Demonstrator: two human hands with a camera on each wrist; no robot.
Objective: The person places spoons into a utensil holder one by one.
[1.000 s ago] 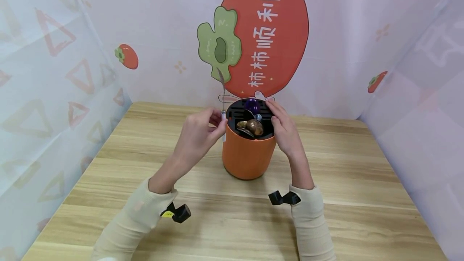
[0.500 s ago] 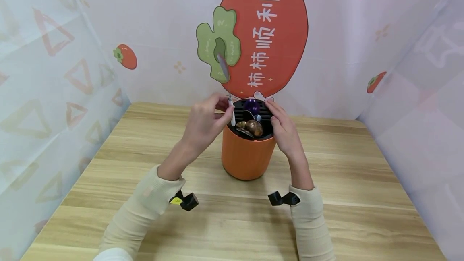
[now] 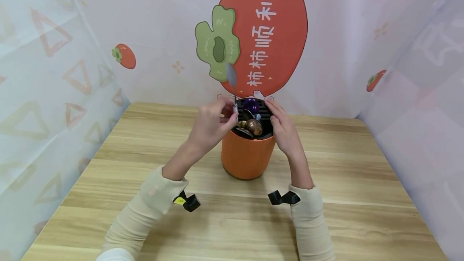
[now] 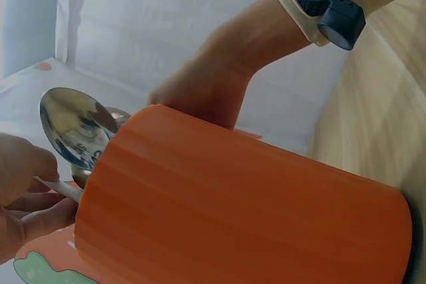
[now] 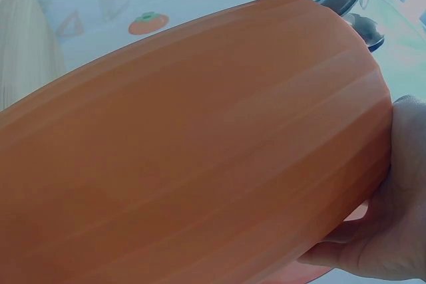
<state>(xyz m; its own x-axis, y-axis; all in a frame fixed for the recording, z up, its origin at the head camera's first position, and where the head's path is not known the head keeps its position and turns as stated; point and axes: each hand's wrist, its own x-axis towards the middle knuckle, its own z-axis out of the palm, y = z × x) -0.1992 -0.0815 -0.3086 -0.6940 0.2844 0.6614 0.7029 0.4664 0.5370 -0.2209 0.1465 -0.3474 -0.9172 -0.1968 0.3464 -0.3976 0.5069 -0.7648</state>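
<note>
In the head view my left hand (image 3: pixel 214 122) pinches the white handle of a metal spoon (image 3: pixel 231 76) between thumb and fingers. The spoon stands upright, bowl on top, with its handle at the left rim of an orange utensil holder (image 3: pixel 247 158). How deep the handle's lower end sits is hidden by the fingers. In the left wrist view, the white handle (image 4: pixel 64 189) reaches the holder's edge. My right hand (image 3: pixel 286 130) holds the holder's right side, fingers along the rim; the right wrist view has its fingers (image 5: pixel 326 254) curling against the outer wall.
A black slotted insert (image 3: pixel 266 112) covers the holder's top. Several spoon heads poke out of it, among them a purple one (image 3: pixel 251 106) and a coppery one (image 3: pixel 253 127). The holder stands on a wooden table (image 3: pixel 232 220), before a printed cloth backdrop (image 3: pixel 163 79).
My left hand has moved right and brought the spoon from beside the holder to its left rim, turning the bowl to face more forward. My right hand has stayed on the holder.
</note>
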